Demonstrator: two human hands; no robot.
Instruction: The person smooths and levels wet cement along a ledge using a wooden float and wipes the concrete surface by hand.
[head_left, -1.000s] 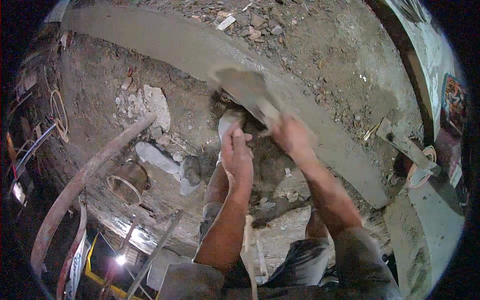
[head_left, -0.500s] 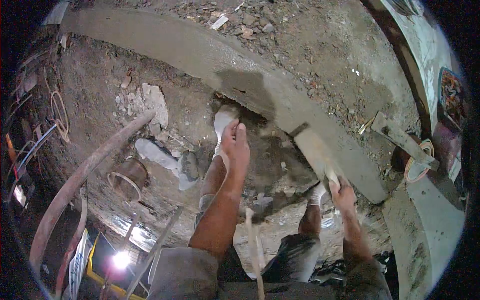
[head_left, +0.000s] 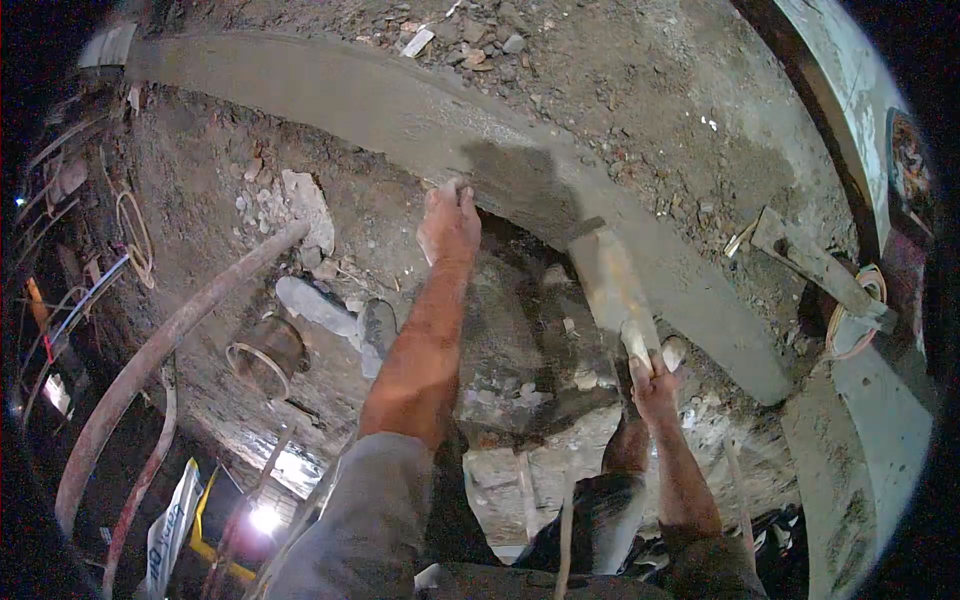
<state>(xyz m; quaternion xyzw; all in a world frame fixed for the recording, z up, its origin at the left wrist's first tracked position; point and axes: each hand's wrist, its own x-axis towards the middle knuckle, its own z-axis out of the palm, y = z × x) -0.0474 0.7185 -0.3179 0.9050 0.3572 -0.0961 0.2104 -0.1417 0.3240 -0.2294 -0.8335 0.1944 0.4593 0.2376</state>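
Earthen floor [head_left: 690, 120] | round pot [head_left: 272, 358], inside unclear | right fingers [head_left: 646, 374] clamped on float [head_left: 608, 272] | left fingers [head_left: 452, 196]: cannot tell if closed

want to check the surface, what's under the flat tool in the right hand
The flat tool, in the right hand, overlaps the smooth grey strip, visible past its right side; dark ground shows at its left. Whatever lies beneath is covered, and contact can't be judged.
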